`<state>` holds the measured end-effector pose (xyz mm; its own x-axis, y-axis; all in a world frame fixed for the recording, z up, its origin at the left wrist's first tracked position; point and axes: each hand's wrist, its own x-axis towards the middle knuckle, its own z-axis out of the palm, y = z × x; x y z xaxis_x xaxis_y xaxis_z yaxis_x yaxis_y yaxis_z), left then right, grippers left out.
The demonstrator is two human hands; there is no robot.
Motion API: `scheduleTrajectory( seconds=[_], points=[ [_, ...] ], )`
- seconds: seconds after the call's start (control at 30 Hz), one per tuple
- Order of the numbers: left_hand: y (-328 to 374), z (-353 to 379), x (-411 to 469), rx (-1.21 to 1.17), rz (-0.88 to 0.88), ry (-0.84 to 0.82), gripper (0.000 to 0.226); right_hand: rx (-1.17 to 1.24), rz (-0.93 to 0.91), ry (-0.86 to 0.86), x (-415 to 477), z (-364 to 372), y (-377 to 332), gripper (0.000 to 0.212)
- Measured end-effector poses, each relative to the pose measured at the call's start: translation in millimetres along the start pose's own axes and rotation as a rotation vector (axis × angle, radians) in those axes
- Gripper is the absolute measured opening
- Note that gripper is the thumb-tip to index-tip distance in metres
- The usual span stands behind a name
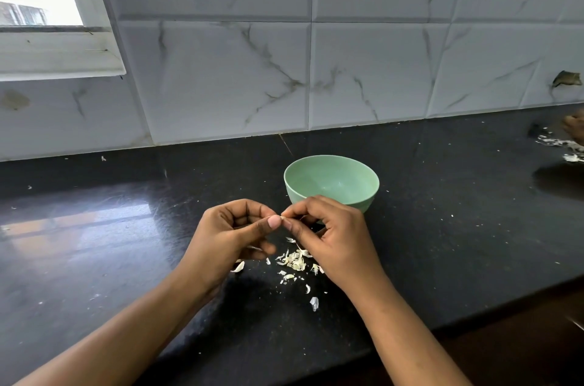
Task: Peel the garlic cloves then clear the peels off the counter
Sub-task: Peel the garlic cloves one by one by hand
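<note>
With your left hand point(234, 235) and right hand point(330, 238) both pinching the small pale garlic clove point(284, 218), pull skin off above the scattered papery white peels point(295, 260).

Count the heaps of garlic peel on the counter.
2. One heap lies in front of the green bowl; another heap at the far right edge of view, cut off, so more may be hidden.

Left hand point(232, 237): raised, fingers curled, thumb and forefinger tips pinching a garlic clove point(283, 217). Right hand point(331, 238): raised opposite, fingers curled, thumb and forefinger pinching the same clove. Fingertips of both hands touching. Forearms: bare, converging from below.
</note>
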<state>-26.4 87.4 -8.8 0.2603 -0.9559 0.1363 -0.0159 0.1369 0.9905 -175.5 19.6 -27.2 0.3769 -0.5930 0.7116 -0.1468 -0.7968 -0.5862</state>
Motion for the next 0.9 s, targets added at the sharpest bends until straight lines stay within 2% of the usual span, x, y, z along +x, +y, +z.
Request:
scheduleTrajectory(
  seconds=[0.07, 0.17, 0.27, 0.53, 0.7, 0.9],
  points=[
    [0.0, 1.2, -0.8, -0.011, -0.006, -0.010, 0.013, 0.002, 0.001, 0.015, -0.2, 0.5, -0.7, 0.005],
    [1.0, 1.5, -1.0, -0.037, -0.049, -0.022, 0.027, 0.010, -0.001, 0.054, 0.5, -0.3, 0.2, 0.003],
    [1.5, 2.4, -1.4, 0.022, -0.058, -0.046, 0.034, 0.008, 0.000, 0.028, 0.5, -0.5, 0.4, 0.005],
    [0.1, -0.3, -0.7, 0.072, -0.050, -0.099, 0.025, 0.000, -0.002, 0.002, -0.7, 1.0, 0.8, 0.011],
    [-1.0, 0.5, 0.6, 0.099, -0.075, -0.135, 0.027, 0.015, 0.037, -0.009, -0.3, 0.0, -0.3, 0.008],
    [-2.8, -1.4, 1.2, 0.091, -0.096, -0.180, 0.011, 0.016, 0.086, -0.032, -0.5, -1.0, -0.6, 0.006]
  ],
)
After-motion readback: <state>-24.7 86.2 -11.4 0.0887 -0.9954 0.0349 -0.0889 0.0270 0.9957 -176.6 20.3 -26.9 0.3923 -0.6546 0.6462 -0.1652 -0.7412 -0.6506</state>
